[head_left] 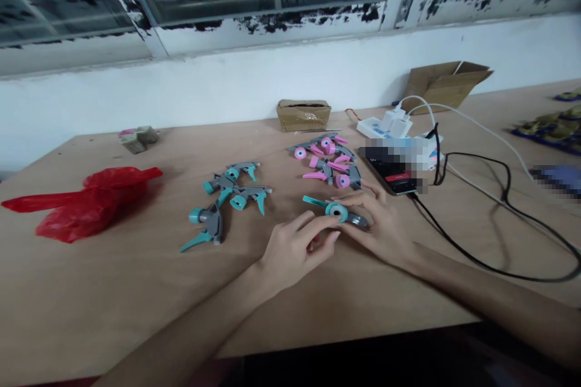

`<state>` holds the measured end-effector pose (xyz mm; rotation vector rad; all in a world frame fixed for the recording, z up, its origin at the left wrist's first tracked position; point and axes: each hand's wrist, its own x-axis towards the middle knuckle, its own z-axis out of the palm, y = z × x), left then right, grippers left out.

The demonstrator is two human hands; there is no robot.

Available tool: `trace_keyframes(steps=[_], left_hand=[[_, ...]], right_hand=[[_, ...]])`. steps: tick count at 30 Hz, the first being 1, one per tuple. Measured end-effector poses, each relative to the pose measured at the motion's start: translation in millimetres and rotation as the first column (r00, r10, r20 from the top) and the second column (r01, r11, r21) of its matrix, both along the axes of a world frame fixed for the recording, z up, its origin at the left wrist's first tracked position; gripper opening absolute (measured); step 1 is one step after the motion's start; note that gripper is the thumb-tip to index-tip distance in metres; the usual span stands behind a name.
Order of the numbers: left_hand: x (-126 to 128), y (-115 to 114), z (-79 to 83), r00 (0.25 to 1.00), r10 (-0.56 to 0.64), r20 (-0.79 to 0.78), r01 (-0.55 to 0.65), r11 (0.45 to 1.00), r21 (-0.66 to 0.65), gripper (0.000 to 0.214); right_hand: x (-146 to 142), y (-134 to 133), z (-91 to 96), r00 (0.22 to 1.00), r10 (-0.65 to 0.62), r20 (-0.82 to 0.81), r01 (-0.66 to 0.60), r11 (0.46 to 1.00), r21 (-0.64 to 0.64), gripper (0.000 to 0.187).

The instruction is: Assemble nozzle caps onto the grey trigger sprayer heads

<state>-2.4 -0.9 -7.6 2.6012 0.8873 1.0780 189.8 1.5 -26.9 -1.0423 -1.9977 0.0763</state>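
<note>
Between my hands is a teal-and-grey trigger spray head [356,219], its round collar opening facing up toward me. My right hand [384,227] is closed around its grey body. The fingers of my left hand [297,248] pinch at the edge of the teal collar, with thumb and forefinger close together. Just beyond lies a group of pink-and-grey spray heads [327,172], near my right fingertips. Several more teal-and-grey spray heads [211,224] lie on the table to the left of my left hand.
A red plastic bag [91,208] lies at the left, with small blocks [136,140] behind it. A phone [390,172], a power strip [374,128] and a black cable [467,263] are on the right. Cardboard boxes [304,116] stand by the wall.
</note>
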Motion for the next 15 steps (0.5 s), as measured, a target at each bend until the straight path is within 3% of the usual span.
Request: trace_keyframes(steps=[4, 8, 11, 15], left_hand=[[-29, 6, 12.5, 0.994, 0.104, -0.034, -0.100, 0.990, 0.094, 0.014], [-81, 7, 15.9, 0.933, 0.355, -0.050, -0.346, 0.928, 0.137, 0.013], [-117, -3, 10.4, 0.826, 0.546, -0.138, -0.512, 0.830, 0.221, 0.023], [-139, -19, -4.7, 0.602, 0.737, -0.306, -0.702, 0.672, 0.238, 0.057]], right_hand=[[-5, 5, 5.7, 0.994, 0.022, 0.103, -0.029, 0.997, 0.072, 0.024], [-21, 23, 16.3, 0.978, 0.010, 0.209, -0.032, 0.994, 0.103, 0.024], [-47, 49, 24.2, 0.975, -0.017, 0.223, 0.001, 0.997, 0.072, 0.020], [-93, 85, 25.6, 0.972, -0.022, 0.235, 0.026, 1.000, -0.014, 0.023]])
